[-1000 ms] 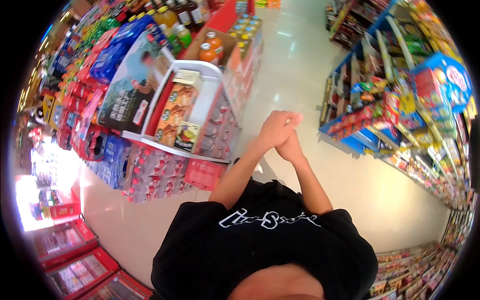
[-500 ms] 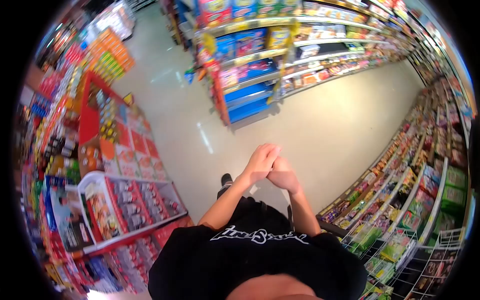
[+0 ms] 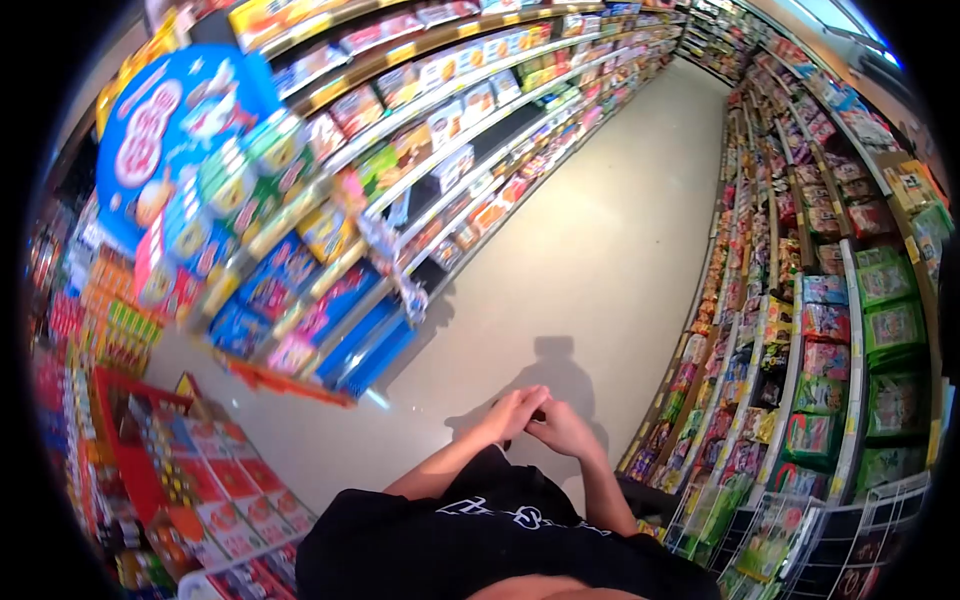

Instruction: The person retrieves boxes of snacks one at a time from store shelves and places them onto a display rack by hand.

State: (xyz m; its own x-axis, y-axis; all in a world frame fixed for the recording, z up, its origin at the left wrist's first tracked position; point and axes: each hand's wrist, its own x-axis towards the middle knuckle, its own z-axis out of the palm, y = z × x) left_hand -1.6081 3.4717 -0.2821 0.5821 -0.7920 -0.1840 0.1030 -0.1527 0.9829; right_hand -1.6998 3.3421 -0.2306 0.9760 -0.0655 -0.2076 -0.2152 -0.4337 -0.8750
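Presently, the grip is formed by both bare hands brought together: the left hand (image 3: 512,412) meets the right hand (image 3: 562,430) at the fingers. No article is visible in either. How far the fingers close is hidden where they overlap, so open or closed cannot be certified.

Taking the blue-shelved end rack (image 3: 372,352) as reference, the joined hands lie to its right and nearer the wearer. A black T-shirt (image 3: 450,545), the closest item to the hands, lies nearer the wearer than both hands and rack. The wearer's shadow (image 3: 552,385) falls on the pale floor (image 3: 600,250) right of the rack.

Farther right of the rack, beyond that floor, stand long shelves of bagged snacks (image 3: 822,325), with white wire baskets (image 3: 790,522) at their near end. Left of the rack and nearer the wearer are printed fruit cartons (image 3: 240,490). Wrapped packets (image 3: 385,250) hang at the rack's right corner.

Assessment: joined hands held before the body appear sound practice between stocked shelves. Elbows are best tucked in, since the wire baskets and hanging packets look easy to snag.
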